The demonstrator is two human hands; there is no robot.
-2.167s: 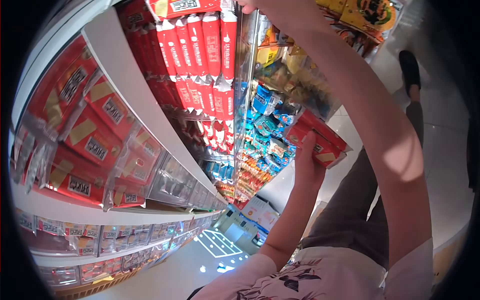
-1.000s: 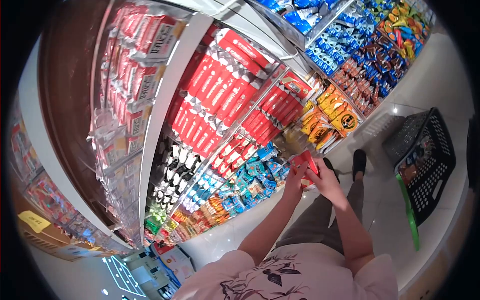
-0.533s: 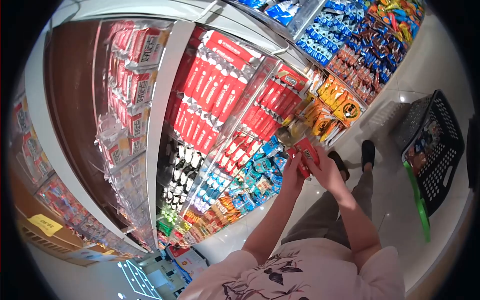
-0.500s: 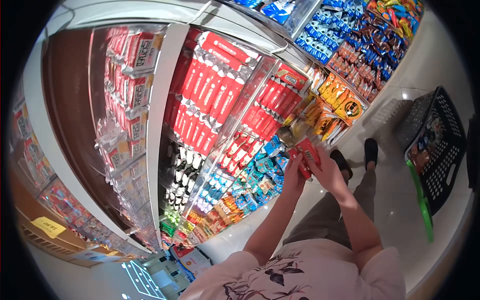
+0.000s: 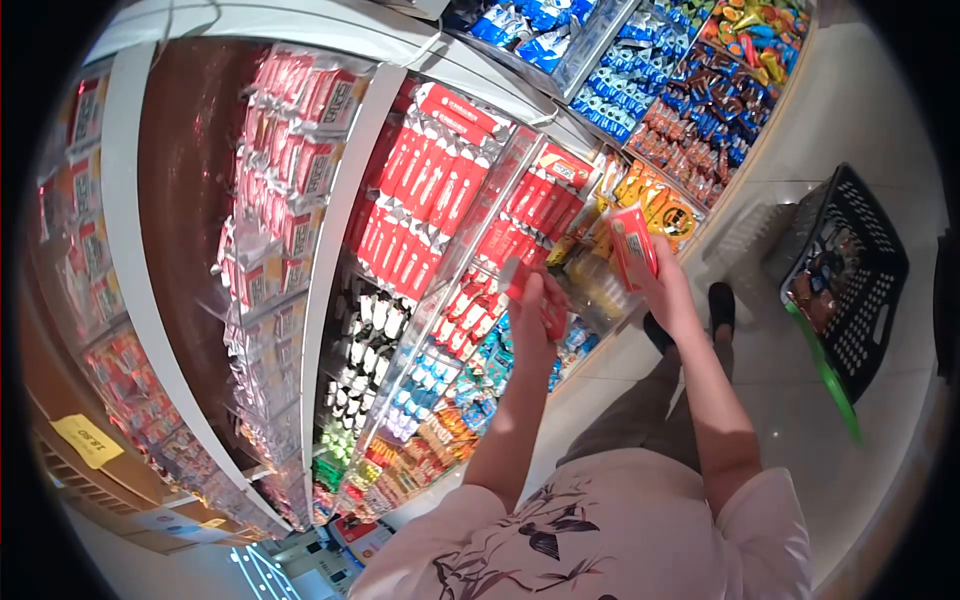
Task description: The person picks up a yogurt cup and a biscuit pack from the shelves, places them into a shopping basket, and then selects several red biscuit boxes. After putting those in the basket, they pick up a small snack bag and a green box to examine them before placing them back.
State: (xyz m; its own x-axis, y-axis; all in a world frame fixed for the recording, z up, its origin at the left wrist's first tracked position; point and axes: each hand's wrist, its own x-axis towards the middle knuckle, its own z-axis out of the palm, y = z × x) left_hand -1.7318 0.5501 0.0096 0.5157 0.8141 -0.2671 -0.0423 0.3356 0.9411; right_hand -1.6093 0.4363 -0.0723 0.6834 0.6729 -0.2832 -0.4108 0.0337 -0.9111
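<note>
We've got a flat red pkt (image 5: 630, 240) in the right hand (image 5: 665, 285): oblong, glossy wrap, squared corners, printed face showing, tilted. Fingers are closed round its lower part; can't tell exact fingertip spots, as some sit behind it. The left hand (image 5: 533, 312) grips a second red pkt (image 5: 555, 318), blurred, w/ ends poking out either side of the fingers. The 2 pkts are apart, w/ a gap btwn the hands.

Under & behind the hands we see goods in shiny film: slim red bars (image 5: 425, 185) stacked in rows, crinkly yellow packs (image 5: 668, 208) just beyond the right hand, & puffy blue packs (image 5: 525, 32) farther up. A clear plastic divider (image 5: 497, 200), stiff & straight, runs diagonally btwn rows, left of the left hand. A smooth white shelf edge (image 5: 352, 175) stands farther left.

To the right, glossy tile floor (image 5: 770, 400) gives open room btwn the bins & a black plastic basket (image 5: 868, 310), holes punched thru its wall, green handle (image 5: 826, 375) sticking out, wrapped items inside. Basket's well apart from both hands.
</note>
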